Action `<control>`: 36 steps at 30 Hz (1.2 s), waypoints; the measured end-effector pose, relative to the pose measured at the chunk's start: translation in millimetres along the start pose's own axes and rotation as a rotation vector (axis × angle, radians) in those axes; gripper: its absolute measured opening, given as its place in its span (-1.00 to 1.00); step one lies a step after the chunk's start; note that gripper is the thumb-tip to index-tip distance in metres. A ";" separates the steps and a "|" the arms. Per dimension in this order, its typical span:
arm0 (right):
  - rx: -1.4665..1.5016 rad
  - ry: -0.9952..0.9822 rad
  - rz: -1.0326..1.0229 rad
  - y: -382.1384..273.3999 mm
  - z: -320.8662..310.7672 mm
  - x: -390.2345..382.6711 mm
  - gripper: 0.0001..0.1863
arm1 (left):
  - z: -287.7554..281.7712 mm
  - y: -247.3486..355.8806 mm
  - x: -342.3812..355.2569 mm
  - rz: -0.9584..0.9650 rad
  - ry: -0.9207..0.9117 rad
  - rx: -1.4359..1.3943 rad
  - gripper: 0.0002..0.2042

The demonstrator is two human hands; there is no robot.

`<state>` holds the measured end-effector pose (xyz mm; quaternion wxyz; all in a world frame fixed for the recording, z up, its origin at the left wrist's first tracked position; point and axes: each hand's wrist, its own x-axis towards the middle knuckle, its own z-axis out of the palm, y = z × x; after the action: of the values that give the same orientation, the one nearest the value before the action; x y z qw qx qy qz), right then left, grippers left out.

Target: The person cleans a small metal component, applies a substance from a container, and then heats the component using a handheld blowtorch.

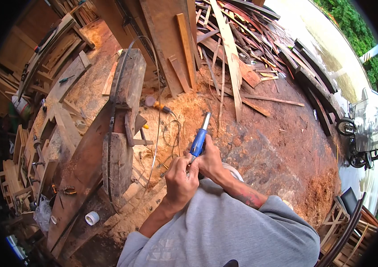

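In front of my chest, both hands meet around a slim blue-handled tool (198,143) with a silver metal tip pointing away from me. My right hand (211,160) wraps its lower part from the right. At the near end, the fingers of my left hand (182,178) are bent and pressed together against the tool; whether they pinch a separate small piece is hidden. To the left stands a weathered wooden block (120,164), with a long thin toothed metal band (110,151) running along its side. The band loops up over a taller wooden post (131,75).
A yellow-and-black power tool (158,106) with a cord lies in sawdust ahead. Pliers (70,190) and a white roll (92,218) rest on boards at left. Scrap wood (242,53) is heaped at the far right, near a parked motorbike (360,133).
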<state>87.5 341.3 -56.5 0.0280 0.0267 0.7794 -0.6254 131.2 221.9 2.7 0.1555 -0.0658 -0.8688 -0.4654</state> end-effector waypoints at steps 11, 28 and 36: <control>-0.028 -0.026 -0.001 -13.4 -1.6 1.6 -0.49 | -5.4 5.1 9.4 0.127 -0.015 0.149 -0.85; -0.011 -0.002 -0.030 -1.7 0.8 4.5 -0.48 | -3.7 -1.1 9.0 0.026 -0.054 0.053 -0.86; 0.025 -0.024 0.061 -15.8 -2.0 4.3 -0.53 | -3.6 -1.4 9.3 0.009 -0.049 0.045 -0.86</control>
<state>82.0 339.8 -41.0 0.0559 0.0434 0.7698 -0.6343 122.8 217.8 6.5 0.1378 -0.0777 -0.8823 -0.4434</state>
